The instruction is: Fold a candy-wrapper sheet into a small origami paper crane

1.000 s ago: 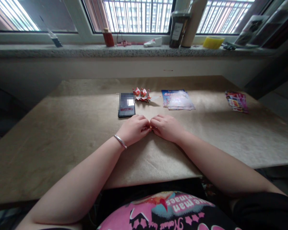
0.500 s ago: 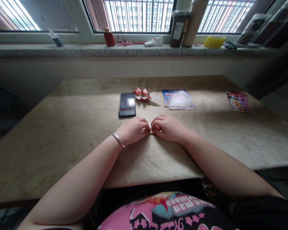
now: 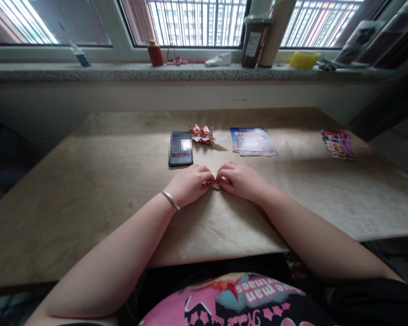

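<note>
Near the middle of the table, a small piece of folded orange-and-white paper (image 3: 216, 185) lies between my two hands, mostly covered by the fingers. My left hand (image 3: 192, 183), with a silver bangle at its wrist, pinches the paper's left side. On the opposite side my right hand (image 3: 240, 180) has its bent fingers closed on the paper. The fingertips of both hands almost meet over it. Just beyond them stand folded red-and-white paper figures (image 3: 202, 133), beside a dark phone (image 3: 180, 151) with a blurred screen.
Blue-and-pink printed sheets (image 3: 253, 141) lie stacked behind my right hand. Farther right is a pile of pink printed leaflets (image 3: 338, 145). Along the windowsill (image 3: 197, 74) stand a red bottle (image 3: 155, 53), a dark lidded container (image 3: 254, 41) and a yellow roll (image 3: 303, 59).
The fingers of both hands have shifted slightly on the paper, and its visible part looks more tilted. My left hand has moved a little to the right. Everything else stays in place.
</note>
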Demonstrator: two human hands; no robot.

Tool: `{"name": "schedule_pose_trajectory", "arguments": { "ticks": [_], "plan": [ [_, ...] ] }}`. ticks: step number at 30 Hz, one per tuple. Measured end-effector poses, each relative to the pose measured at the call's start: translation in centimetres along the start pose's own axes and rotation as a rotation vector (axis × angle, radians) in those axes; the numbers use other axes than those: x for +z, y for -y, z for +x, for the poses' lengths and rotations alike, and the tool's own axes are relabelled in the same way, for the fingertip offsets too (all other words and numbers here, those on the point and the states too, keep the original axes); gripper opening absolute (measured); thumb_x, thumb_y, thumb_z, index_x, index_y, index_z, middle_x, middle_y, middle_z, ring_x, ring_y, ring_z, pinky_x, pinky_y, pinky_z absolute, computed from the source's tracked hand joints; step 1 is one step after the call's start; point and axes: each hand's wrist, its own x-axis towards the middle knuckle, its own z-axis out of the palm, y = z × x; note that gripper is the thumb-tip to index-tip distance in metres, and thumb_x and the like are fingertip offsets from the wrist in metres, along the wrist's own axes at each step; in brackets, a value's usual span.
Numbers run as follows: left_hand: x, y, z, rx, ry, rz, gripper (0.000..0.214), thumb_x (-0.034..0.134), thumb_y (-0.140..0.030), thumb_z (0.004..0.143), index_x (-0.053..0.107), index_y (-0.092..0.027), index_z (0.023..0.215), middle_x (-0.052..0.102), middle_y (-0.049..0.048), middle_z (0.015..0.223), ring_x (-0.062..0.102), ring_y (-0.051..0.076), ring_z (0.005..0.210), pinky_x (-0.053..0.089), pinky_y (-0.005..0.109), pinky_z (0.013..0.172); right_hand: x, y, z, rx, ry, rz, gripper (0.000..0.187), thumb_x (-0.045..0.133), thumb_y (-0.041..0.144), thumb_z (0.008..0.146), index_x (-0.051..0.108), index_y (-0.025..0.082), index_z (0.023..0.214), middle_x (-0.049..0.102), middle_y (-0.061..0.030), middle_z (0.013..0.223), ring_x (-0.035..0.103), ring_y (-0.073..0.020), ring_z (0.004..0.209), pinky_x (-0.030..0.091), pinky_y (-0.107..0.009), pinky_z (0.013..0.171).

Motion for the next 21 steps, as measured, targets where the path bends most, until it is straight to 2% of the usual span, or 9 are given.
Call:
{"name": "schedule_pose_trajectory", "arguments": {
  "ticks": [7,11,21],
  "plan": [
    [-0.55,-0.34,-0.07,-0.019,0.026,0.077,0.016,0.053,-0.02,0.082,0.068,-0.02,0.089,0.065,0.005,0.091,0.059,0.018,0.084,0.048,0.03,0.078,-0.26,0.28,-0.25,-0.002,0.006,0.05,0.012,0.061,0.025,0.078,0.067,0.021,0.088,0.066,-0.0045,0.093,0.057,-0.0189,0.089,0.044,-0.029,0.078],
    [-0.74,-0.45,-0.14,-0.04,0.026,0.154,0.017,0.051,-0.021,0.083,0.068,-0.021,0.087,0.065,0.0046,0.09,0.059,0.018,0.081,0.047,0.029,0.073,-0.3,0.26,-0.2,-0.021,0.014,0.05,0.012,0.06,0.026,0.081,0.067,0.021,0.09,0.066,-0.0051,0.095,0.057,-0.0188,0.09,0.044,-0.029,0.079],
    [-0.39,-0.39,-0.09,-0.075,0.02,0.11,0.015,0.055,-0.023,0.081,0.07,-0.021,0.085,0.066,0.0035,0.09,0.058,0.018,0.083,0.047,0.029,0.075,-0.23,0.05,-0.16,-0.051,0.022,0.0,0.013,0.059,0.026,0.081,0.068,0.02,0.088,0.067,-0.0051,0.089,0.057,-0.0182,0.088,0.042,-0.028,0.076]
  ]
}}
